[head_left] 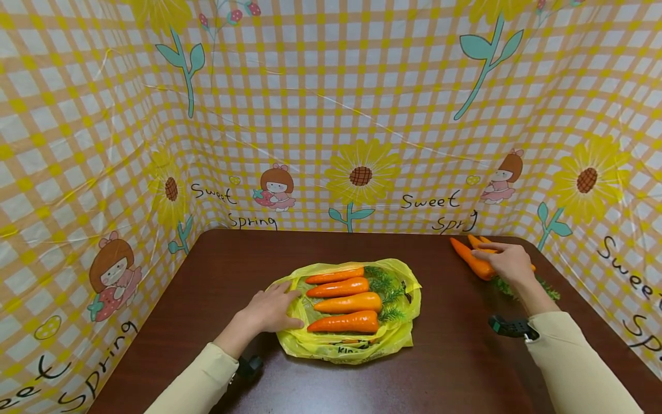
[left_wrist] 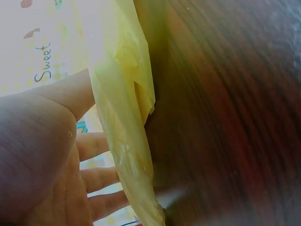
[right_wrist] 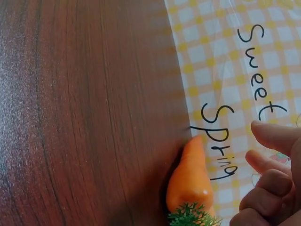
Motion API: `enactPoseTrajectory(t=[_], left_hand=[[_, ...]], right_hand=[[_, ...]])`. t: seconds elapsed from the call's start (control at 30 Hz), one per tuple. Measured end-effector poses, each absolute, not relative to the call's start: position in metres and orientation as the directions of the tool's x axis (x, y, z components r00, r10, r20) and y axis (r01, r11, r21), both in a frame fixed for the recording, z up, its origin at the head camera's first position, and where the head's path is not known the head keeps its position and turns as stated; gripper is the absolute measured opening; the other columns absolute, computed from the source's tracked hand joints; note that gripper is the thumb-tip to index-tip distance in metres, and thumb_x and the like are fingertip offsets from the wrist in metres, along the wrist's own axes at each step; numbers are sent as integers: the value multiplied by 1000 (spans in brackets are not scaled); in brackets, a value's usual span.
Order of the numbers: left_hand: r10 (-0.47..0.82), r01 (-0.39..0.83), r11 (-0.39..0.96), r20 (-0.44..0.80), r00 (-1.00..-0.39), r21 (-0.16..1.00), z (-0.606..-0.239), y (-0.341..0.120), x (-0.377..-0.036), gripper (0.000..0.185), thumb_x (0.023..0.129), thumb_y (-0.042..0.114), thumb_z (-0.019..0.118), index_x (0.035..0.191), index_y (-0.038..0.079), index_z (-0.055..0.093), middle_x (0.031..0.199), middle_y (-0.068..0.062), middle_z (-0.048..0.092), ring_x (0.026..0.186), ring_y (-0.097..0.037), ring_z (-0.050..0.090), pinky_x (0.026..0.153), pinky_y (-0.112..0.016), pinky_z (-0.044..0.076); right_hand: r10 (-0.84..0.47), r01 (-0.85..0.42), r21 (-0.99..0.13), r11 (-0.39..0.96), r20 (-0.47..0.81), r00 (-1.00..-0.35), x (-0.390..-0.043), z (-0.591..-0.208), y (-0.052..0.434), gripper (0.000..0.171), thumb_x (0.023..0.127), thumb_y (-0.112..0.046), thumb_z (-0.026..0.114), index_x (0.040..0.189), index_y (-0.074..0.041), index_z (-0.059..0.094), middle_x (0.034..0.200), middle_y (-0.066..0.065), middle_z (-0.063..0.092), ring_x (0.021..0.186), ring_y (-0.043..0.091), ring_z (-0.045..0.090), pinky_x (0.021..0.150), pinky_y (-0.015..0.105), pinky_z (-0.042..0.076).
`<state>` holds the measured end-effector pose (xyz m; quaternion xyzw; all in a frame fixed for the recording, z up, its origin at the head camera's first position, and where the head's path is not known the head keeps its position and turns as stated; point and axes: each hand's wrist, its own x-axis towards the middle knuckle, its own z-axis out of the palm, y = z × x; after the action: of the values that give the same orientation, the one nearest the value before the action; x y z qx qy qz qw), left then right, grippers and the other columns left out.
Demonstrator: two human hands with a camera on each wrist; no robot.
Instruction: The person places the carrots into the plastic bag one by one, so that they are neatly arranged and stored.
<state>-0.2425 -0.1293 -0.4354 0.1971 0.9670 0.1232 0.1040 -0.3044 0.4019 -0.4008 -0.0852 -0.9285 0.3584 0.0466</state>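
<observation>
A yellow plastic bag (head_left: pixel 397 340) lies in the middle of the table, with several orange carrots (head_left: pixel 346 322) with green tops side by side on it. My left hand (head_left: pixel 270 310) rests at the bag's left edge, fingers spread. In the left wrist view, the bag's yellow film (left_wrist: pixel 123 132) covers the fingertips of that hand (left_wrist: pixel 42 155). At the far right, my right hand (head_left: pixel 509 267) is over more carrots (head_left: pixel 465 257). The right wrist view shows its thumb and index finger apart beside a carrot (right_wrist: pixel 188 183), gripping nothing visible.
The dark brown wooden table (head_left: pixel 233 253) is bounded at the back and sides by a checked cloth (head_left: pixel 310 115) with sunflowers. Green carrot leaves (head_left: pixel 548 288) show beside the right forearm, near the table's right edge.
</observation>
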Motion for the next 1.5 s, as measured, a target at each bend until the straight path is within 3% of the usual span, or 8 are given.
enactPoseTrajectory(t=[0.07, 0.13, 0.2, 0.37, 0.53, 0.67, 1.23, 1.5], left_hand=[[406, 356, 892, -150, -901, 277, -436, -129, -242, 73, 86, 48, 75, 147, 15, 53, 159, -18, 37, 146, -39, 35, 111, -67, 32], [407, 359, 894, -149, -901, 270, -437, -130, -243, 73, 86, 49, 75, 147, 15, 53, 159, -18, 37, 146, -39, 35, 110, -66, 33], [406, 360, 895, -147, -902, 263, -438, -130, -243, 73, 87, 49, 74, 147, 15, 53, 159, -17, 37, 146, -39, 35, 110, -66, 33], [400, 356, 899, -149, -904, 253, -440, -130, -243, 73, 87, 50, 74, 148, 16, 52, 160, -17, 36, 147, -39, 34, 110, -66, 33], [394, 349, 902, -151, -907, 254, -441, -130, -242, 72, 87, 50, 74, 147, 15, 53, 160, -17, 36, 146, -39, 35, 110, -65, 34], [398, 355, 901, -148, -905, 250, -442, -129, -241, 72, 87, 51, 74, 147, 15, 53, 159, -17, 36, 146, -39, 35, 110, -66, 34], [412, 374, 896, -135, -901, 239, -440, -127, -240, 72, 87, 51, 74, 145, 14, 54, 158, -17, 38, 145, -40, 37, 108, -66, 36], [404, 365, 902, -151, -902, 233, -438, -128, -241, 73, 87, 51, 74, 147, 15, 53, 159, -17, 37, 145, -39, 36, 109, -66, 35]], right_hand=[[234, 148, -687, 711, 32, -972, -303, -401, 403, 80, 90, -62, 65, 137, 2, 60, 139, 36, 50, 85, 32, 55, 59, 29, 42], [272, 177, -691, 701, 30, -962, -303, -400, 404, 81, 90, -64, 63, 137, 1, 60, 147, 38, 41, 104, 40, 51, 63, 28, 44], [293, 187, -693, 697, 37, -955, -303, -401, 405, 80, 90, -64, 63, 137, 1, 61, 147, 38, 41, 111, 43, 49, 64, 27, 44], [292, 194, -664, 722, 38, -956, -303, -405, 409, 74, 92, -59, 63, 134, 3, 62, 146, 37, 43, 105, 41, 51, 62, 28, 45], [246, 186, -604, 775, 18, -969, -301, -407, 409, 68, 94, -52, 65, 131, 5, 63, 144, 38, 44, 111, 51, 52, 77, 47, 51], [209, 171, -554, 815, 5, -978, -301, -407, 411, 68, 94, -49, 66, 132, 7, 62, 144, 41, 41, 120, 59, 45, 90, 60, 46], [259, 266, -415, 870, -74, -963, -304, -410, 413, 72, 87, -46, 73, 134, 7, 59, 130, 39, 53, 92, 49, 61, 59, 45, 50], [319, 339, -345, 875, -115, -941, -308, -407, 409, 65, 83, -46, 74, 108, 12, 60, 112, 41, 57, 83, 46, 61, 59, 49, 48]])
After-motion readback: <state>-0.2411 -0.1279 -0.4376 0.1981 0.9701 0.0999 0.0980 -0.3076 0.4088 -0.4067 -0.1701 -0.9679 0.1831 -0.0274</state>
